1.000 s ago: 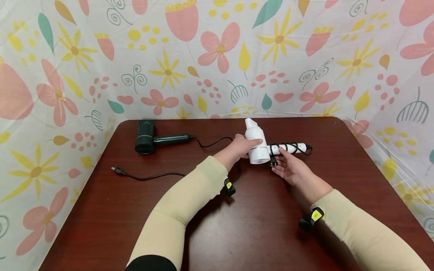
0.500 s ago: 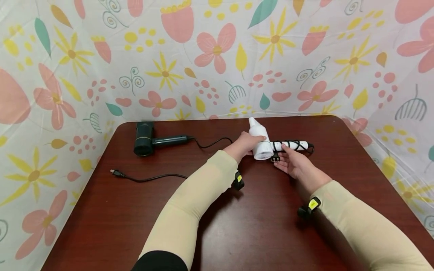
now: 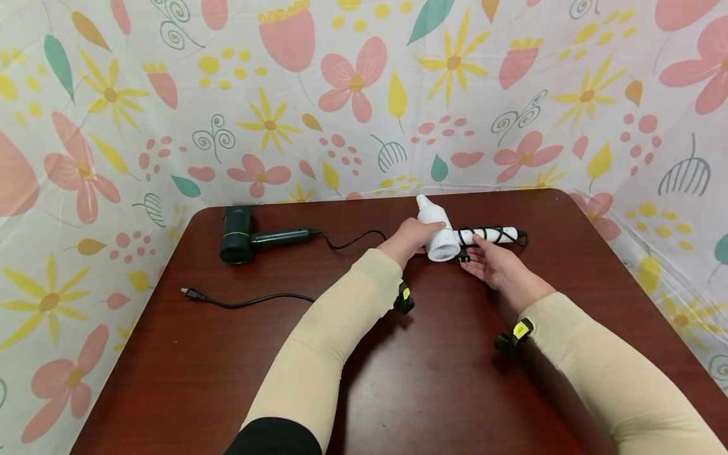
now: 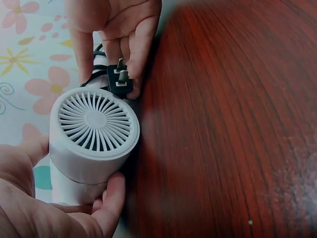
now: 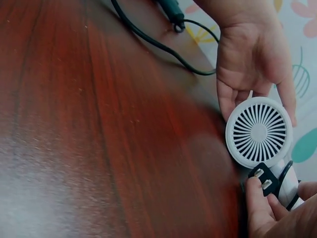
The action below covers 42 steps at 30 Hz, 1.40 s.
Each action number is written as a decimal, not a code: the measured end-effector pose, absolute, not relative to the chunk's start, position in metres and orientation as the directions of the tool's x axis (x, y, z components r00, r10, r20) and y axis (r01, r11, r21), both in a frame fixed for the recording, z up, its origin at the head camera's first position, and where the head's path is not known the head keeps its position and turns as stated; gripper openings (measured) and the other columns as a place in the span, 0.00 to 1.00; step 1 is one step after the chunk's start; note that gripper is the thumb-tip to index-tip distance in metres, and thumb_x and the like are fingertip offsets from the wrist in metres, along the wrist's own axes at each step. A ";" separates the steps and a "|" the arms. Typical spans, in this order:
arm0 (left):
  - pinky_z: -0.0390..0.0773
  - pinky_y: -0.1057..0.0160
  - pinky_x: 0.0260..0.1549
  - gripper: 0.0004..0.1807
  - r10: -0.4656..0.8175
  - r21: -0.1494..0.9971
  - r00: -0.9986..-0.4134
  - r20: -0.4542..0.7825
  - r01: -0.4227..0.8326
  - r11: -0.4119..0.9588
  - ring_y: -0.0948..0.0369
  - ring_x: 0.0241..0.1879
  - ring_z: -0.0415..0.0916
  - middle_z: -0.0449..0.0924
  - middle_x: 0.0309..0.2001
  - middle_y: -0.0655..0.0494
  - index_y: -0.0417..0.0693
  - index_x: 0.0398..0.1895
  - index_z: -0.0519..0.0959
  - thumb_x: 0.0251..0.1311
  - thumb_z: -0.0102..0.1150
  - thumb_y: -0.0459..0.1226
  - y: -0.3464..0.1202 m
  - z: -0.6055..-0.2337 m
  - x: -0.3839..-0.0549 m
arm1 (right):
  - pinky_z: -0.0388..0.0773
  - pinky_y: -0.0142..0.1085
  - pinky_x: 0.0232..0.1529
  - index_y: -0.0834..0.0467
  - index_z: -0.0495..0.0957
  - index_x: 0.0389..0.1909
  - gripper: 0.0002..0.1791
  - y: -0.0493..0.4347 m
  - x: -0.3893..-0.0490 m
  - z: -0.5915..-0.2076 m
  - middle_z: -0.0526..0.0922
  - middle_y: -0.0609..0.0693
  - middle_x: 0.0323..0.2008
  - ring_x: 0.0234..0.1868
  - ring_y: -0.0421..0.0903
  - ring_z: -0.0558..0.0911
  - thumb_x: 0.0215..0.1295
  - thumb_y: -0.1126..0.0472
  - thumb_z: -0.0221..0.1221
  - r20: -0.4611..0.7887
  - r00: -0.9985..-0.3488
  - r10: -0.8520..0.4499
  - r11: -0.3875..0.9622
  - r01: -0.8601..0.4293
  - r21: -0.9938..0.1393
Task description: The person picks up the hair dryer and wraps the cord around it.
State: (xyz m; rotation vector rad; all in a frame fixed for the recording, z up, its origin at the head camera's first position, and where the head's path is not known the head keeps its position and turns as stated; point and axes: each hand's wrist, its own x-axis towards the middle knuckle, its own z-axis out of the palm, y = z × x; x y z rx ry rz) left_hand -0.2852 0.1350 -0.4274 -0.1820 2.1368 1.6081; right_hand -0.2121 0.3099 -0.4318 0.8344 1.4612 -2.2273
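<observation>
A white hair dryer (image 3: 435, 220) with a tapered nozzle lies toward the back right of the table, its round slatted vent (image 4: 96, 119) facing the person. My left hand (image 3: 411, 239) grips the dryer's barrel, thumb on one side and fingers on the other. Its handle (image 5: 289, 187) points right, with a black cord (image 3: 500, 234) wound around it. The right hand (image 3: 496, 265) holds that handle near the barrel, thumb on top and fingers below. By those fingers sits the cord's two-pin plug (image 4: 120, 79), prongs outward.
A dark green hair dryer (image 3: 237, 235) lies at the back left, its handle (image 3: 282, 237) pointing right. Its black cord (image 3: 256, 298) passes behind the left arm and ends in a plug (image 3: 193, 294). A flower-print cloth (image 3: 352, 139) hangs behind the brown table (image 3: 421, 392).
The white dryer has turned so that its vent faces the person more directly, and both hands have shifted slightly toward the back with it. The dark dryer stays put.
</observation>
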 end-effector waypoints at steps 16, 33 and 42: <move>0.83 0.59 0.32 0.41 0.097 0.873 -0.910 -0.403 -0.350 0.340 0.57 0.39 0.79 0.74 0.51 0.49 0.41 0.67 0.64 0.58 0.68 0.54 0.149 -0.431 -0.302 | 0.68 0.38 0.65 0.59 0.64 0.64 0.20 0.314 -0.217 -0.416 0.74 0.50 0.49 0.54 0.44 0.75 0.77 0.55 0.45 -0.621 -0.781 0.062 -0.439 0.538 -0.720; 0.82 0.56 0.38 0.39 0.131 0.895 -0.909 -0.395 -0.349 0.276 0.55 0.46 0.79 0.75 0.55 0.49 0.47 0.71 0.63 0.62 0.65 0.53 0.146 -0.429 -0.295 | 0.66 0.37 0.66 0.58 0.55 0.73 0.27 0.317 -0.217 -0.419 0.67 0.52 0.60 0.65 0.44 0.67 0.77 0.55 0.45 -0.579 -0.815 0.039 -0.433 0.508 -0.745; 0.77 0.58 0.50 0.38 0.156 0.884 -0.940 -0.304 -0.217 0.415 0.57 0.58 0.73 0.67 0.68 0.52 0.50 0.74 0.60 0.67 0.56 0.55 0.127 -0.414 -0.286 | 0.72 0.37 0.62 0.54 0.55 0.73 0.29 0.312 -0.202 -0.414 0.58 0.56 0.69 0.63 0.48 0.68 0.76 0.51 0.47 -0.502 -0.858 0.107 -0.281 0.458 -0.843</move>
